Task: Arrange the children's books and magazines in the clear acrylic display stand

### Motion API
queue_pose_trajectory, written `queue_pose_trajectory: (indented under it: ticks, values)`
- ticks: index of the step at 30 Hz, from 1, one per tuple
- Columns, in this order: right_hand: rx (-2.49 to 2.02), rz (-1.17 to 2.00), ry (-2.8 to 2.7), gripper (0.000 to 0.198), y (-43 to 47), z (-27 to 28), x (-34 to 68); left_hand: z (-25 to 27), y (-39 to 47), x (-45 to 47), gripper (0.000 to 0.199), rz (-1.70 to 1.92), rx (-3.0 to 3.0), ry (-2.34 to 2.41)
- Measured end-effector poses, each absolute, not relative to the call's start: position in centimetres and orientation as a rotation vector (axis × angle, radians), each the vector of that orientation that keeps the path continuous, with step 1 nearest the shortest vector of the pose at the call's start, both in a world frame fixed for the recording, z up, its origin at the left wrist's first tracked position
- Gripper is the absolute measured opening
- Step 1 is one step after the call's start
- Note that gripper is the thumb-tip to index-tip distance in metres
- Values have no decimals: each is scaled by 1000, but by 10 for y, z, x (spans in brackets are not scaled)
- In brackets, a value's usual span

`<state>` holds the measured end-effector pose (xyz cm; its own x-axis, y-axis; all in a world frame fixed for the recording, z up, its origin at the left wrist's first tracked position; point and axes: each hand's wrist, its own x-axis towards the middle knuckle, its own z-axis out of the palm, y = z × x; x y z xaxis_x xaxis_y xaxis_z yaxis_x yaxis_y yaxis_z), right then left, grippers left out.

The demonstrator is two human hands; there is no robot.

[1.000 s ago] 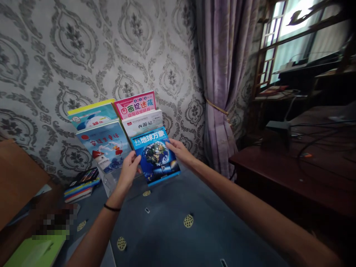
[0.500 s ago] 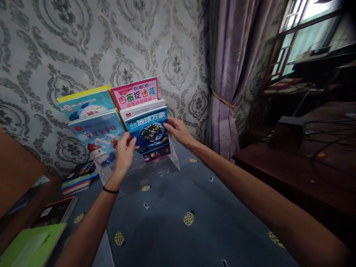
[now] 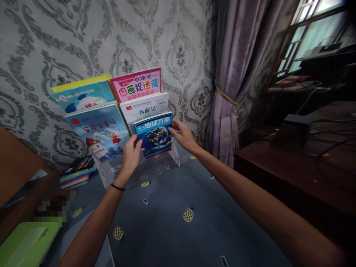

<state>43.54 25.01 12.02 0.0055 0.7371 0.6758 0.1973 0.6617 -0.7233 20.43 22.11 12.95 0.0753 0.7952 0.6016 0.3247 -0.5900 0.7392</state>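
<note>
Between my two hands is a small blue book (image 3: 155, 137) with an Earth on its cover, tilted slightly back. My left hand (image 3: 132, 150) grips its left edge, thumb toward the front. On its right edge my right hand (image 3: 182, 134) pinches the cover side. The book stands at the right front of a clear acrylic book stand (image 3: 130, 174). Right behind it rises a white book (image 3: 148, 108), its lower part hidden, and behind that a pink book (image 3: 139, 83). To the left a light-blue storybook (image 3: 97, 129) leans in front of a teal book (image 3: 83, 100).
A stack of books (image 3: 78, 172) lies left of the stand. Nearer me are a green book (image 3: 30, 241) and a blurred-out patch. Patterned wallpaper backs the stand. At right hang a purple curtain (image 3: 228, 92) and a dark red table (image 3: 264, 159) with cables and a black box.
Both hands have lowered the blue book a little and shifted it right, so more of the white book's cover shows behind it. The view has turned slightly.
</note>
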Motion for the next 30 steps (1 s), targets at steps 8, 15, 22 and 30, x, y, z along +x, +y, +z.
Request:
queue_pose_trajectory:
  ticks: [8,15,22,30]
  values:
    - [-991,207,-1543,19,249,114,441,117,218,207,15,1504,2234,1304]
    - [-1028,212,-1536,18,249,115,438,117,216,202,14,1130,2513,1789]
    - [-1028,222,-1461,28,251,100,431,117,208,217,34,667,2431,2188]
    - [-1096,62,-1407,32,255,87,424,116,207,223,36,586,2401,2231]
